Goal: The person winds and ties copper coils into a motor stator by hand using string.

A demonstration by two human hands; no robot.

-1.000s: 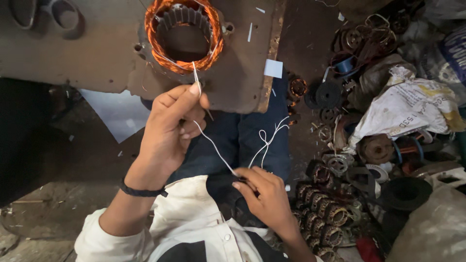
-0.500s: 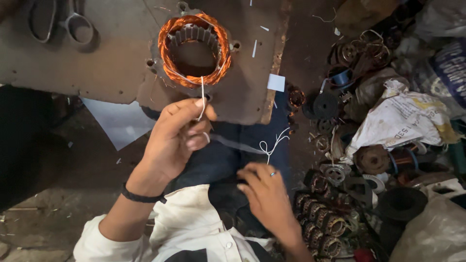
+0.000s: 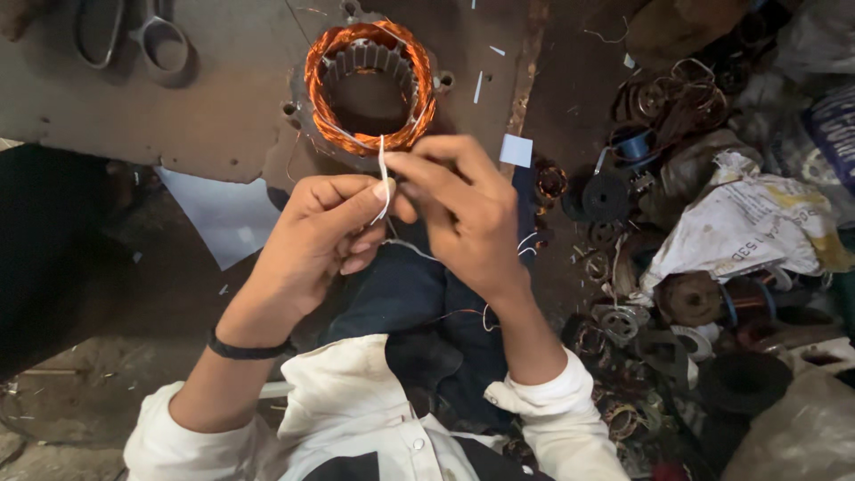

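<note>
I pinch the white lacing thread (image 3: 383,183) between left hand (image 3: 325,236) and right hand (image 3: 468,218), mid-tie at the copper-wound stator (image 3: 370,85), and judge snugging comes next.

Dim, soft light, sharp, dark edges

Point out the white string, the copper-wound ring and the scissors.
white string (image 3: 382,178), head view, on the strand above the pinching fingers.
copper-wound ring (image 3: 319,98), head view, on its left windings.
scissors (image 3: 165,44), head view, on a handle loop.
</note>
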